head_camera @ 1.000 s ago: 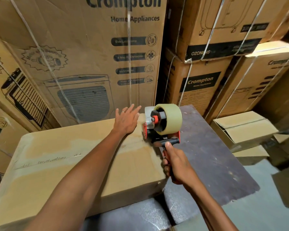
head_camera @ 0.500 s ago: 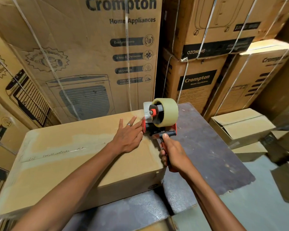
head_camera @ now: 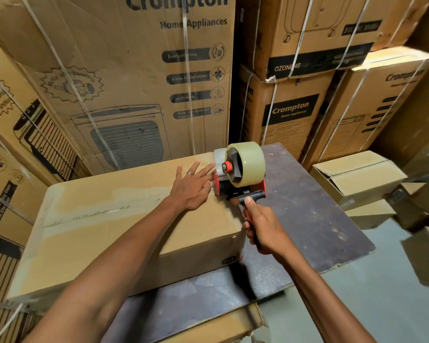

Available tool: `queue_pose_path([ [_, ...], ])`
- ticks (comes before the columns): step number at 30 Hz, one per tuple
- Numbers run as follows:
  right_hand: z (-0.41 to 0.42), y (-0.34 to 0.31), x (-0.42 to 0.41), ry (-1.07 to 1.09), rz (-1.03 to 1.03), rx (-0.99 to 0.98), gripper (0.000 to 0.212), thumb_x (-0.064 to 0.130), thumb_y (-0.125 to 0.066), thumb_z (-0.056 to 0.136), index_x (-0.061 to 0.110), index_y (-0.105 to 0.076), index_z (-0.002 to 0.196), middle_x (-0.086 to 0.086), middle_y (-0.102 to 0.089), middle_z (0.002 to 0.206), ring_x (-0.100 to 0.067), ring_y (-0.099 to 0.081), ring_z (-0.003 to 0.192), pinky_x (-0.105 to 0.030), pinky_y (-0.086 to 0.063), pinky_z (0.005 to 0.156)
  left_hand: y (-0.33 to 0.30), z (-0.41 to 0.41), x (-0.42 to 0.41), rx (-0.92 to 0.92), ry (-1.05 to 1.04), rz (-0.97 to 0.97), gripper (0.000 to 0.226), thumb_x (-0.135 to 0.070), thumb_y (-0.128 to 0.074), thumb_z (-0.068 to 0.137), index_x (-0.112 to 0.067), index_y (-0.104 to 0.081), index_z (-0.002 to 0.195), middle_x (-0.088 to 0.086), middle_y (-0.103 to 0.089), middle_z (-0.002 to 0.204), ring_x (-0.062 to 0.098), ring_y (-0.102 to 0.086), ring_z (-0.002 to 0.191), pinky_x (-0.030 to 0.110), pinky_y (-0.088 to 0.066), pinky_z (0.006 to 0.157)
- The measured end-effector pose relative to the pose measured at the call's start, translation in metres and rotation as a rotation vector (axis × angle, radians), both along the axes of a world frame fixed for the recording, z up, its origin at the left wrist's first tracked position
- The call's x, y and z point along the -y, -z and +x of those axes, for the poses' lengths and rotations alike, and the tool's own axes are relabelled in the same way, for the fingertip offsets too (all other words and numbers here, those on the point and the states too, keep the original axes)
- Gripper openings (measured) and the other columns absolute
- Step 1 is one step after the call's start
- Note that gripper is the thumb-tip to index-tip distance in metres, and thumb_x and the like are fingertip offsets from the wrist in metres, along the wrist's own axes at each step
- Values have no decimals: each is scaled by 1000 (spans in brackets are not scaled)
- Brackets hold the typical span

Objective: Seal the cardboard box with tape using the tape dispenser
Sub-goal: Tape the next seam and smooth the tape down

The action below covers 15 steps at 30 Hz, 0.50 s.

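A closed brown cardboard box (head_camera: 104, 226) lies on a dark board, with a band of clear tape running along its top. My left hand (head_camera: 192, 186) rests flat on the box top near its right end, fingers spread, fingertips touching the dispenser. My right hand (head_camera: 263, 225) is closed around the black handle of a red tape dispenser (head_camera: 238, 174). The dispenser carries a thick roll of pale tape (head_camera: 248, 163) and sits against the right top edge of the box.
Tall strapped appliance cartons (head_camera: 134, 82) stand close behind and to the left. More cartons are stacked at the back right. The dark board (head_camera: 315, 219) extends right of the box. Small cardboard boxes (head_camera: 357, 177) sit on the floor at right.
My left hand slid back a little along the box top and now lies against the dispenser. The dispenser dropped slightly toward the box's right edge.
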State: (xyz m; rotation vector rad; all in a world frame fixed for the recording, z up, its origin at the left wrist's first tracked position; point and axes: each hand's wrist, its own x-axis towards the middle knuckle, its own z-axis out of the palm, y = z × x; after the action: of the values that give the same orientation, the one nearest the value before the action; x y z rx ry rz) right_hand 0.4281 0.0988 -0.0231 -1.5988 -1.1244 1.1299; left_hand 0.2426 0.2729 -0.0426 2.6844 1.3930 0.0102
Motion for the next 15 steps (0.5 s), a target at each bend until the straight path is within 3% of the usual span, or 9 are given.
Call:
queue_pose_path([
  [6, 6, 5, 38, 9, -52, -147, 51, 65, -44, 98, 21, -47, 73, 2, -48, 61, -16, -38, 46, -29, -23, 48, 2, -2, -2, 10, 3, -2, 55, -39, -16, 104, -43, -7, 158, -19, -3, 168, 22, 0, 156, 69, -2, 118],
  [15, 9, 6, 72, 19, -72, -252, 51, 67, -47, 93, 17, -52, 82, 3, -46, 60, -11, -36, 47, -25, -28, 45, -5, -1, 24, 35, 60, 10, 52, -44, -15, 107, -41, -8, 159, -14, 0, 168, 22, 4, 156, 72, 3, 116],
])
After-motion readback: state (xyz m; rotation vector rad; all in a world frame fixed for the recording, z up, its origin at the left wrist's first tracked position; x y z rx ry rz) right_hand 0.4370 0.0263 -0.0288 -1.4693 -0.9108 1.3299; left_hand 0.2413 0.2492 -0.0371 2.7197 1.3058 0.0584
